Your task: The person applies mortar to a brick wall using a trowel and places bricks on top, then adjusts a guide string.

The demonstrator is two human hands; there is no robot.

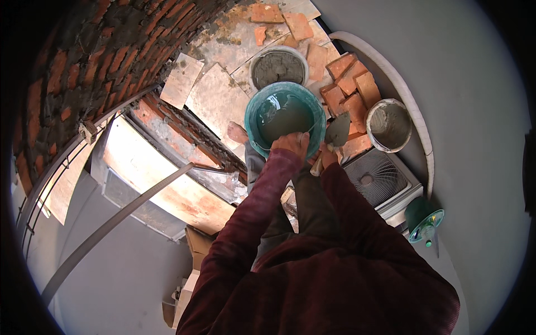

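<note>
Teal bucket (253,106) is gripped at its near rim by the left hand (293,144); cloudy liquid (287,121) is contained. Trowel (338,129) is held in the right hand (329,156), beside the bucket. Red bricks (367,88) are piled at right. Grey mortar (279,68) is held in a pale tub (306,66) beyond. A fan unit (371,181) is seen near the trowel.

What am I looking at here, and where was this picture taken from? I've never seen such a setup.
There is no robot here, just a person's left hand and right hand, both bare. The single picture comes from a wide fisheye camera worn on the head, looking down, so straight edges bend. The left grips the rim of a round teal bucket containing liquid; the right holds a pointed grey metal trowel. Orange bricks lie nearby, with a round whitish bucket of grey paste beyond and another whitish bucket to the right.
</note>
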